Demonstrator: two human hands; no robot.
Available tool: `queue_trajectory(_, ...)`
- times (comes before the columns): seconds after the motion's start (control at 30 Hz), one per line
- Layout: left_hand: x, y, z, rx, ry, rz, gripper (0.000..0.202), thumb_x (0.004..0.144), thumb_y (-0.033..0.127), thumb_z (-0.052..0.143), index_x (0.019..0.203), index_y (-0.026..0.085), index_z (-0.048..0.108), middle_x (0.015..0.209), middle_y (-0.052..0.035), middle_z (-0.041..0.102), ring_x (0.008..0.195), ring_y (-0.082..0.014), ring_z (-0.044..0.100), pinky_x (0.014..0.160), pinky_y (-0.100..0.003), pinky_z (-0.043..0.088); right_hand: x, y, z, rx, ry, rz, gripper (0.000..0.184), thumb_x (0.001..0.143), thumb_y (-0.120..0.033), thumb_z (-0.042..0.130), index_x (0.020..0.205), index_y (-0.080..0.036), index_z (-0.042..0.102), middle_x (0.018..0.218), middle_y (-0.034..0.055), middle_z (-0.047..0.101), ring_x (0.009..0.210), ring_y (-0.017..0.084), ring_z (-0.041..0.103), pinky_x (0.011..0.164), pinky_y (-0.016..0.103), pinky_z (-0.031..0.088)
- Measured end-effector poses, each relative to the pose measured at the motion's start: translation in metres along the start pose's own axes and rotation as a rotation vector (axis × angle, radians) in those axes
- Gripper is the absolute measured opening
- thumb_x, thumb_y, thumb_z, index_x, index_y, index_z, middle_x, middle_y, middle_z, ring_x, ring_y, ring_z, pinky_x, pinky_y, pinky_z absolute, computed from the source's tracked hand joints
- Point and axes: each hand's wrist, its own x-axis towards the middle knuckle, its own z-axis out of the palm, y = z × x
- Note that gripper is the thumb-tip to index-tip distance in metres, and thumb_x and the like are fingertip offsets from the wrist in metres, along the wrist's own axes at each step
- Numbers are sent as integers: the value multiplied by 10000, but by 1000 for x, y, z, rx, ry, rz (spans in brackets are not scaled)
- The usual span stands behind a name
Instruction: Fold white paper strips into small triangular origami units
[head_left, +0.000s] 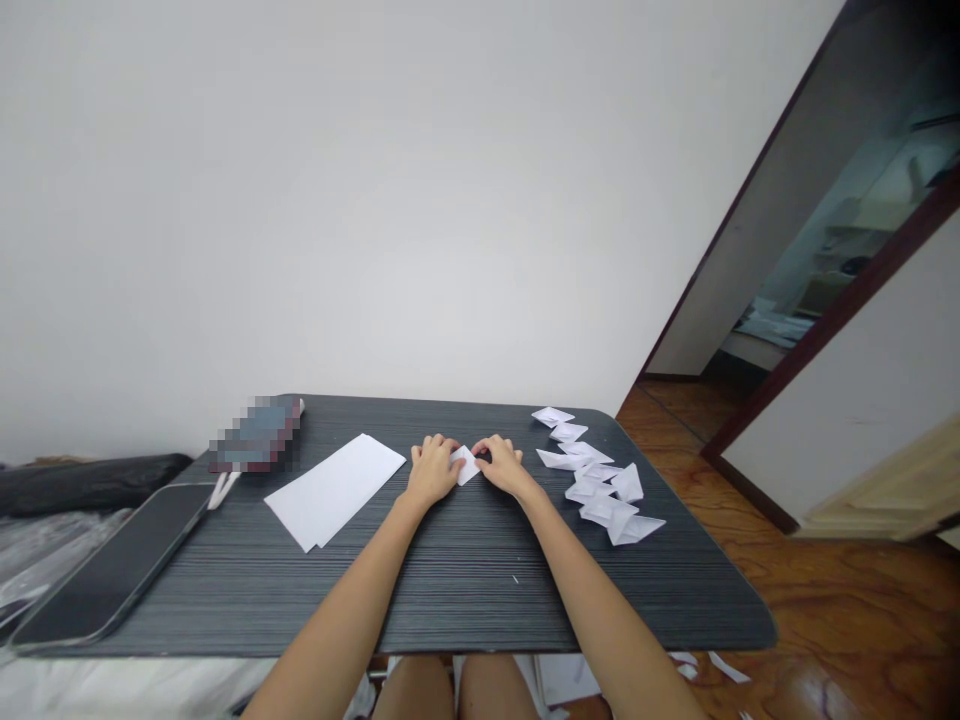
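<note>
A small folded piece of white paper (466, 466) lies on the dark tabletop between my two hands. My left hand (435, 470) grips its left side, with the thumb on the near edge and the fingers curled behind. On the opposite side, my right hand (500, 465) pinches the right corner between thumb and index finger. The paper is a small diamond-like shape with a crease in the middle. Several folded white paper boats (592, 475) sit in a loose cluster to the right of my right hand.
White paper sheets (337, 492) lie stacked left of my hands. A phone (112, 565) rests at the table's left edge, near a blurred-out device (259, 435) with a white cable (223, 490). Paper scraps (727, 668) are on the floor. A white wall stands behind the table (465, 600).
</note>
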Motion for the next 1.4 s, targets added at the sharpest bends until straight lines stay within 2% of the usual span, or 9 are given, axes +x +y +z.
queue_trajectory(0.2,5,-4,-2,-272,22,10,131,714,224,484,837,182,505,786,-13,548,764,-160,482,703,-303,361,1,1,-4,69,3,-89,107,718,-203,516,780,-198,602,777,9,548,754,147,469,717,313,275)
queue_trajectory(0.3,8,-5,-9,-441,86,86,107,738,243,480,799,168,526,691,4,549,645,-121,495,620,-243,388,-2,-3,-12,88,119,-234,133,760,-204,482,716,-172,603,727,6,536,679,118,475,705,291,291)
queue_trajectory(0.47,6,-5,-21,-367,319,197,156,759,281,495,742,168,601,938,-51,548,792,-135,515,737,-271,378,-8,-7,-23,3,299,-461,180,810,-180,418,819,-179,598,835,42,526,822,146,468,743,295,301)
queue_trajectory(0.53,3,-5,-22,-274,264,246,170,785,275,468,788,180,608,950,-49,546,845,-136,510,798,-288,342,-10,-5,-24,-21,269,-497,198,815,-166,401,848,-180,596,862,52,520,846,150,461,755,290,320)
queue_trajectory(0.67,-3,-5,-22,-114,-10,345,223,829,264,392,865,196,601,847,-33,573,826,-130,507,806,-295,312,-17,-1,-22,1,95,-539,193,805,-149,411,865,-182,592,867,49,518,846,142,470,766,267,359)
queue_trajectory(0.77,-5,-5,-22,-122,-114,391,223,824,251,394,840,186,607,845,-40,569,800,-130,509,762,-263,342,-21,0,-21,50,-6,-520,162,793,-151,439,822,-172,597,839,42,531,811,132,492,746,252,376)
queue_trajectory(0.87,-6,-7,-23,-201,-109,375,217,812,245,407,807,170,611,839,-45,574,778,-125,516,729,-232,367,-21,1,-19,98,-13,-481,162,793,-153,441,773,-156,602,806,39,554,776,121,510,734,236,378)
queue_trajectory(1.2,1,-11,-16,-255,-15,15,136,733,242,492,726,157,598,658,-10,603,600,-117,516,600,-228,384,0,3,-8,257,3,-145,118,707,-214,532,750,-137,609,674,26,615,604,106,537,610,211,398)
queue_trajectory(1.4,1,-9,-15,-172,-20,-16,99,722,213,494,692,170,577,635,-1,591,610,-127,520,612,-241,379,6,0,-9,162,-16,-122,139,698,-260,546,668,-153,629,635,30,616,630,128,546,607,216,380)
